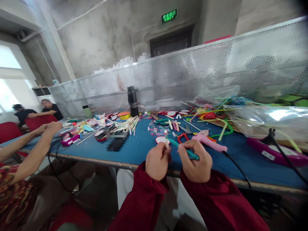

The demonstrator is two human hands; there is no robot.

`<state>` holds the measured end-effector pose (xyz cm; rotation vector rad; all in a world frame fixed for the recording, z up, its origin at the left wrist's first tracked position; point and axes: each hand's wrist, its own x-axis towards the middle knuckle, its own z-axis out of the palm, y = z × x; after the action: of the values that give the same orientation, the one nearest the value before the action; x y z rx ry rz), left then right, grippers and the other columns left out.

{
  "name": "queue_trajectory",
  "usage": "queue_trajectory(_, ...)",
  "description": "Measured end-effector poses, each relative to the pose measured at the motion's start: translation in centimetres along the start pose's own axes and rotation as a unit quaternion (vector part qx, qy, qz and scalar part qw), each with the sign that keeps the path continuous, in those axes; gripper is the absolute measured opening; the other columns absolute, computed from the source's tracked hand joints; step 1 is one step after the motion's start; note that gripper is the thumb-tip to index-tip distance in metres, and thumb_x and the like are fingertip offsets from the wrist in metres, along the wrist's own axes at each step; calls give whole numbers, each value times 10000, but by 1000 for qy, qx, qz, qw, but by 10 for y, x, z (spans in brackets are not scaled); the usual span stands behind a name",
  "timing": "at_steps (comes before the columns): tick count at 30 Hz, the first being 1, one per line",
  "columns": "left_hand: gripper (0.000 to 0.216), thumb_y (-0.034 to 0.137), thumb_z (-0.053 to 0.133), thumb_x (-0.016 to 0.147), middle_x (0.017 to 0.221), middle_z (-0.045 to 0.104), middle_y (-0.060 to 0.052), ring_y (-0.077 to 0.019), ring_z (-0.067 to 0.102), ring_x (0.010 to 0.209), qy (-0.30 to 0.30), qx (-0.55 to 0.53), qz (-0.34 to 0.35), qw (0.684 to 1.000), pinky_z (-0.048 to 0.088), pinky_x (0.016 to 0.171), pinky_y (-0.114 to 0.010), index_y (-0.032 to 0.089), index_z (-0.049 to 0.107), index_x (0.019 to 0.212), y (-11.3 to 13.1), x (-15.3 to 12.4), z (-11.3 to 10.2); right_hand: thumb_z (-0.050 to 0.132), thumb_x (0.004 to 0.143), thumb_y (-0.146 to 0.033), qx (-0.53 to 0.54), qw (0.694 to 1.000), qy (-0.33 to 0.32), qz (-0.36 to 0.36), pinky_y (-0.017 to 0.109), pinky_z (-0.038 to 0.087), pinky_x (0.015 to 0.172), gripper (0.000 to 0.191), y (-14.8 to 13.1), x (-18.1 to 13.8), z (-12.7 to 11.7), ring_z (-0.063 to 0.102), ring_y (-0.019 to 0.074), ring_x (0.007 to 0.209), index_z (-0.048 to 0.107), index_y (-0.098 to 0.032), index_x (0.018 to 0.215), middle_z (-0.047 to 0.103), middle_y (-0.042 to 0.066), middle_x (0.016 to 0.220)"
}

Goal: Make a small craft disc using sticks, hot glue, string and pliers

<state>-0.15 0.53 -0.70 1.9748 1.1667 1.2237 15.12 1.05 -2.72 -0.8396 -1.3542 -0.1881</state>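
My left hand is closed, pinching a short pale stick that points up and away from me. My right hand is closed round a slim teal pen-like tool; its exact kind is not clear. The tool's far end comes near the pale stick, and I cannot tell whether they touch. Just beyond my left hand lies a white disc with a red rim. Past my right hand are red-handled scissors and a pink glue gun with a black cord.
On the blue table lie wooden sticks, tiny coloured bits and a black bottle. Purple device and plastic bag occupy the right. A mesh partition stands behind. Another person's hands are at left.
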Motion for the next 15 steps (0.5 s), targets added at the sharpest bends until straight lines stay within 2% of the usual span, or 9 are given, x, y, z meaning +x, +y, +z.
queue_trajectory(15,281,368,486,1079,689,660,20,-169,577,673,6,-9,-6,1000,399,698,-295,237,563,842,0,1,0,707,954,-268,7,1000,6,5,370,528,713,108,0,-2,1,677,216,752,645,-249,868,710,22,788)
